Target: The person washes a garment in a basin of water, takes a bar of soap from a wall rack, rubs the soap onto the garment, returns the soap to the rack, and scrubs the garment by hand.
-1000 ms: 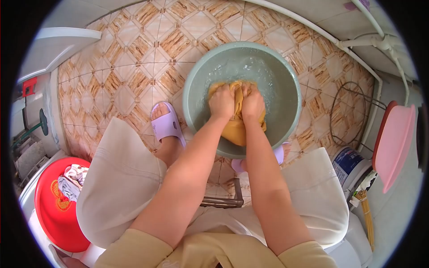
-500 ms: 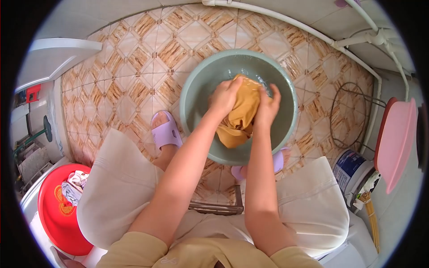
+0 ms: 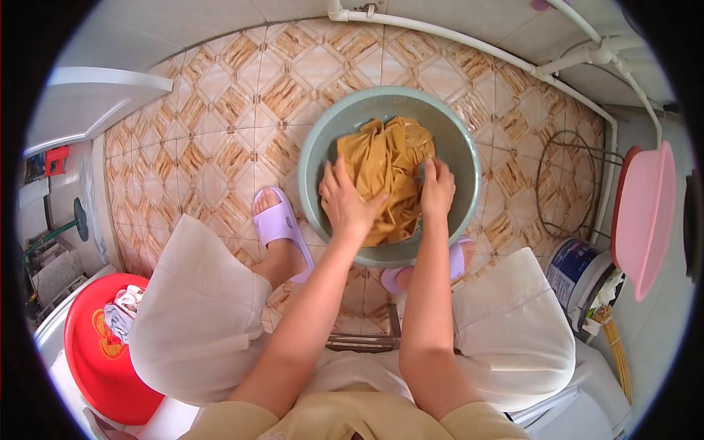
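Patterned floor (image 3: 220, 117) tiles lie under the green tub (image 3: 315, 132), where the wet yellow cloth (image 3: 389, 183) sits between the left hand (image 3: 438, 189) and right hand (image 3: 350, 205), both with fingers partly spread, touching its sides.

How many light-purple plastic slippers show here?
2: the left slipper, worn beside the round grey-green plastic basin; the right slipper, at its near rim, partly hidden by the right forearm.

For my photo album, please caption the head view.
Two bare hands around crumpled mustard-yellow cloth in a round grey-green basin on patterned tiles.
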The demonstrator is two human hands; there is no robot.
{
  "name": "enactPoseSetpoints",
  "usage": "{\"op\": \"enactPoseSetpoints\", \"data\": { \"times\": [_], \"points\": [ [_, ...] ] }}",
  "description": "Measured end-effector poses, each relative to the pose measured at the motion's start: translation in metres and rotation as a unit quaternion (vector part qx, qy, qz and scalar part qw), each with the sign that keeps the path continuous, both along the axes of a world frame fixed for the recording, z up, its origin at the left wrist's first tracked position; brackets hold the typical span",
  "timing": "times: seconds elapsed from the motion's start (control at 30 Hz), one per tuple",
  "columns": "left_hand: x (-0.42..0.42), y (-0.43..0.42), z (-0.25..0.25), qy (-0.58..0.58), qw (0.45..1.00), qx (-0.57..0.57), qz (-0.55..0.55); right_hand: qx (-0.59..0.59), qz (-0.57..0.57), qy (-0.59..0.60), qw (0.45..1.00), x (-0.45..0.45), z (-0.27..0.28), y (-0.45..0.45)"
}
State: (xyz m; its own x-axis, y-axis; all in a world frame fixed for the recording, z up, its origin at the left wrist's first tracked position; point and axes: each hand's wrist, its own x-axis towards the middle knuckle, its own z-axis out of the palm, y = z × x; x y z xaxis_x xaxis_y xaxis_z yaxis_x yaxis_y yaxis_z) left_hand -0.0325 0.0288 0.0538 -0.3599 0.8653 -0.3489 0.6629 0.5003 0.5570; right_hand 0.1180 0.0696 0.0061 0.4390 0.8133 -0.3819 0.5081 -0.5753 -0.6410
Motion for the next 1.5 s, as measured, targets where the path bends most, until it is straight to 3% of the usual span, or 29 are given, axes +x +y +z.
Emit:
{"op": "enactPoseSetpoints", "data": {
  "times": [0.03,0.1,0.13,0.2,0.33,0.47,0.53,0.57,0.63,0.67,0.73,0.8,0.87,0.9,0.97,1.0,1.03,1.1,1.17,1.23,1.27,1.37,1.43,1.5],
  "points": [
    [0.004,-0.006,-0.001,0.001,1.000,0.000,0.000,0.000,0.000,0.001,1.000,-0.008,-0.005,0.015],
    [0.014,-0.018,-0.009,0.119,0.983,-0.096,-0.107,0.132,0.055,-0.034,0.989,-0.035,-0.015,0.032],
    [0.014,-0.019,-0.012,0.119,0.974,-0.135,-0.135,0.124,0.056,-0.034,0.990,-0.050,-0.014,0.029],
    [0.013,-0.023,-0.013,0.116,0.973,-0.147,-0.135,0.093,0.219,-0.281,0.930,-0.077,-0.013,0.033],
    [0.014,-0.037,-0.022,0.117,0.968,-0.171,-0.146,0.022,0.260,-0.329,0.908,-0.074,-0.035,0.047],
    [0.015,-0.041,-0.034,0.120,0.954,-0.212,-0.175,0.018,0.257,-0.280,0.925,-0.055,-0.044,0.067],
    [0.014,-0.038,-0.048,0.130,0.946,-0.216,-0.203,-0.130,0.197,-0.104,0.966,-0.041,-0.031,0.082],
    [0.014,-0.036,-0.056,0.144,0.935,-0.226,-0.232,-0.128,0.198,-0.112,0.965,-0.032,-0.024,0.081],
    [0.015,-0.030,-0.061,0.132,0.933,-0.235,-0.238,0.034,0.160,-0.058,0.985,-0.017,-0.001,0.059],
    [0.016,-0.029,-0.063,0.128,0.929,-0.249,-0.242,0.076,0.199,-0.059,0.975,-0.018,0.025,0.044],
    [0.018,-0.028,-0.068,0.125,0.937,-0.224,-0.237,0.075,0.289,-0.123,0.947,-0.028,0.050,0.007],
    [0.014,-0.027,-0.068,0.125,0.944,-0.197,-0.234,0.047,0.278,-0.161,0.946,-0.058,0.063,-0.031],
    [0.001,-0.022,-0.063,-0.132,0.962,-0.153,-0.183,0.027,0.274,-0.173,0.946,-0.068,0.054,-0.041],
    [0.001,-0.027,-0.066,-0.133,0.961,-0.157,-0.184,0.040,0.305,-0.230,0.923,-0.068,0.036,-0.046],
    [0.003,-0.037,-0.072,0.103,0.929,-0.181,-0.306,0.052,0.338,-0.283,0.896,-0.063,-0.006,-0.041],
    [0.005,-0.026,-0.050,0.096,0.905,-0.281,-0.304,0.069,0.351,-0.342,0.869,-0.055,-0.031,-0.025],
    [0.010,-0.029,-0.056,0.097,0.905,-0.282,-0.304,0.086,0.360,-0.402,0.838,-0.049,-0.050,-0.009],
    [0.014,-0.036,-0.072,0.191,0.884,-0.283,-0.319,0.067,0.368,-0.386,0.843,-0.043,-0.068,0.021],
    [0.010,-0.034,-0.076,0.150,0.887,-0.287,-0.330,0.046,0.378,-0.373,0.846,-0.047,-0.067,0.035],
    [0.016,-0.033,-0.087,0.174,0.870,-0.304,-0.347,-0.096,0.355,-0.294,0.882,-0.046,-0.037,0.054],
    [0.018,-0.033,-0.091,0.173,0.873,-0.298,-0.344,-0.160,0.324,-0.188,0.913,-0.041,-0.020,0.068],
    [0.020,-0.040,-0.096,0.173,0.907,-0.226,-0.310,-0.091,0.355,-0.214,0.906,-0.035,0.048,0.073],
    [0.023,-0.039,-0.098,0.201,0.909,-0.216,-0.294,0.049,0.394,-0.212,0.893,-0.038,0.085,0.040],
    [0.016,-0.029,-0.065,0.196,0.897,-0.221,-0.330,0.107,0.388,-0.154,0.902,-0.044,0.073,0.001]
  ]
}}
